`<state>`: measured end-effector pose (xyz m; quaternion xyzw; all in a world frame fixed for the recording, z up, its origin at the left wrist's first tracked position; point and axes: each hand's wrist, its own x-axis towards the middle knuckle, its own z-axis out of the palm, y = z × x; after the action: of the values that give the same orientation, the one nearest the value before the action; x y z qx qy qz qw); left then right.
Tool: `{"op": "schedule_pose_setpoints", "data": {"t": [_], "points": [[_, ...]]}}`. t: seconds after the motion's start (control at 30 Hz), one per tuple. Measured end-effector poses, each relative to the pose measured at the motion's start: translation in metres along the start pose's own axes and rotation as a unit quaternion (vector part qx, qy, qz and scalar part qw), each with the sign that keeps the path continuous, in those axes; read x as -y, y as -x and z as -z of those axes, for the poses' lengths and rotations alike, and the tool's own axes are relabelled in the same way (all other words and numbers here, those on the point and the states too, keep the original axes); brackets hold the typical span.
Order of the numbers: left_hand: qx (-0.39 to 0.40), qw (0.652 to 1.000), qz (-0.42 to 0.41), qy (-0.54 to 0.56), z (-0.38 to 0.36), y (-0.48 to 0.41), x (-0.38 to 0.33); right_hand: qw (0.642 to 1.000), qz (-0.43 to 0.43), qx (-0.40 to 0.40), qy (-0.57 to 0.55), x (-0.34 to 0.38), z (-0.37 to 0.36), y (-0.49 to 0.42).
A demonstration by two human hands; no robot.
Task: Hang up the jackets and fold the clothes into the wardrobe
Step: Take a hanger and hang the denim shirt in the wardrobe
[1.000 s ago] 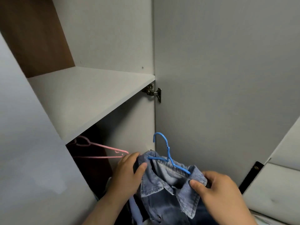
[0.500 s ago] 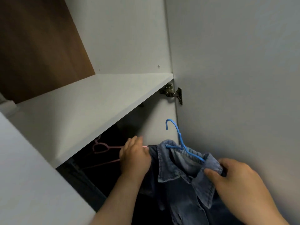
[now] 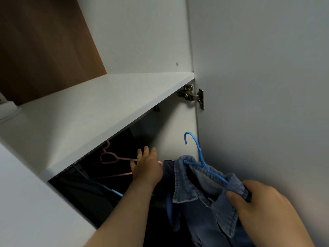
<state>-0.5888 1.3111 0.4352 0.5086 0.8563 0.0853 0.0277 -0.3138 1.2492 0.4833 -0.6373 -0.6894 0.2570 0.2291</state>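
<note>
Pinched between the thumb and curled fingers of the right hand point(image 3: 258, 207) is the right shoulder of the denim jacket point(image 3: 195, 193), with that end of the blue hanger point(image 3: 203, 163) inside the cloth. The left hand point(image 3: 147, 168) holds nothing that shows. Its fingers are straight and reach into the dark hanging space just beside the jacket's other shoulder.

The jacket sits in front of that space, its hook upright and free. To hang it well, I would keep the collar level with both hands so the hanger cannot slip out, then turn the hook towards the rail. The rail itself is hidden under the shelf point(image 3: 89, 113).

At least 1 pink hanger point(image 3: 108, 157) hangs by the left fingers and could snag. The shelf edge is low, and the hinge point(image 3: 191, 95) juts out above the hook.
</note>
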Motion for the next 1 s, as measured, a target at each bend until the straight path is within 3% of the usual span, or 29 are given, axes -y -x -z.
{"op": "schedule_pose_setpoints", "data": {"t": [0.27,0.53,0.7,0.87,1.0], "points": [[0.085,0.994,-0.009,-0.069,-0.015,0.013,0.006,1.000,0.003,0.004,0.011,-0.022,0.007,0.008],[0.088,0.994,0.012,-0.058,-0.020,0.042,0.006,1.000,0.016,0.003,-0.006,-0.027,0.000,0.006],[-0.059,0.995,-0.019,-0.076,0.013,0.013,-0.014,1.000,0.020,0.014,-0.009,-0.012,-0.014,-0.018],[-0.224,0.973,0.000,-0.064,0.062,-0.032,-0.029,0.996,0.082,-0.037,-0.030,0.012,-0.024,-0.065],[-0.247,0.964,0.092,0.046,0.082,-0.048,-0.025,0.988,0.119,-0.054,-0.085,0.028,-0.035,-0.093]]}}
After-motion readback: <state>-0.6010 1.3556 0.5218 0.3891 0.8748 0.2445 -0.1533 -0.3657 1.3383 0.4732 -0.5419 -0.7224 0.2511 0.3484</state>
